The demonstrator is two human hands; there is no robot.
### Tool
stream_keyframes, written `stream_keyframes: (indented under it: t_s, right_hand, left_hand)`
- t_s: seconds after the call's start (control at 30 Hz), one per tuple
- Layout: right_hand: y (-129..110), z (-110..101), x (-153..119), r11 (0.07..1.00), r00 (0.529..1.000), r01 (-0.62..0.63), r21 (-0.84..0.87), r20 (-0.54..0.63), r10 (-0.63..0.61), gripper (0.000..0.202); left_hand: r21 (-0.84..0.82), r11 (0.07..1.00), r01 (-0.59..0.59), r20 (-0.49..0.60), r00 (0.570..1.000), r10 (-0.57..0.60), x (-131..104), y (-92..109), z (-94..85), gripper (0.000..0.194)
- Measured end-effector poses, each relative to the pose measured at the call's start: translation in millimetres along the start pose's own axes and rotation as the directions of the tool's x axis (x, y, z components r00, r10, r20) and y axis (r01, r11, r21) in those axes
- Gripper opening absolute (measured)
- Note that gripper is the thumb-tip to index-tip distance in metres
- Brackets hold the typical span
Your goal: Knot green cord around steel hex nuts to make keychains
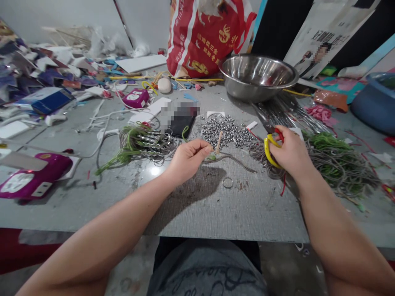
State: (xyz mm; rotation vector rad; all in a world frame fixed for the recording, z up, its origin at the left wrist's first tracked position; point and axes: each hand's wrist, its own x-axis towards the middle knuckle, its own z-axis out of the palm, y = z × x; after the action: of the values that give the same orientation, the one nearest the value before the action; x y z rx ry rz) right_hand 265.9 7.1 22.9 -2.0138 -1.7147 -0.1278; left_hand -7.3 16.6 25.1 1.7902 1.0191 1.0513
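My left hand (191, 158) is closed in a pinch over the middle of the table, at the green end of a grey cord (237, 161); its fingertips partly hide the grip. The cord trails to the right across the tabletop. In my right hand (291, 150) is a pair of scissors (268, 153) with red and yellow handles, blades pointing away from me. Just beyond the left fingertips lie a pile of small shiny metal beads (226, 130) and a small tan stick-like piece (219, 142). A metal ring (228, 183) rests nearer to me.
Bundled green and grey cords with metal pieces (135, 142) lie left; loose cords (336, 160) heap right. Behind stand a steel bowl (259, 88) and a red bag (203, 45). Purple power strips (37, 174), a dark phone-like object (182, 121) and scraps (46, 78) occupy the left side.
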Motion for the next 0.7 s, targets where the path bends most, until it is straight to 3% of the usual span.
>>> stream_keyframes:
  t_s: [0.23,0.43,0.57,0.63,0.7]
  right_hand:
    - [33,7,10,0.960,0.991,-0.091,-0.265,0.073,0.114,0.051]
    - [41,8,8,0.903,0.991,-0.068,-0.424,0.075,0.110,0.040]
    - [24,5,4,0.935,0.987,0.061,-0.348,-0.121,-0.109,0.034]
    - [7,6,-2,0.947,0.948,0.239,-0.215,-0.160,-0.276,0.029]
    - [-13,10,-11,0.884,0.876,0.464,-0.051,-0.124,-0.467,0.026]
  left_hand:
    - [0.120,0.991,-0.060,-0.071,0.995,0.069,0,-6,1.0,0.018]
    - [0.322,0.945,-0.056,-0.049,0.996,0.076,0,-7,-0.7,0.021]
    - [0.594,0.804,0.007,0.090,0.993,-0.075,2,-10,-0.9,0.020]
    - [0.701,0.713,0.005,0.161,0.973,-0.165,3,-12,0.3,0.021]
    - [0.762,0.648,-0.017,0.215,0.949,-0.229,3,-13,1.7,0.022]
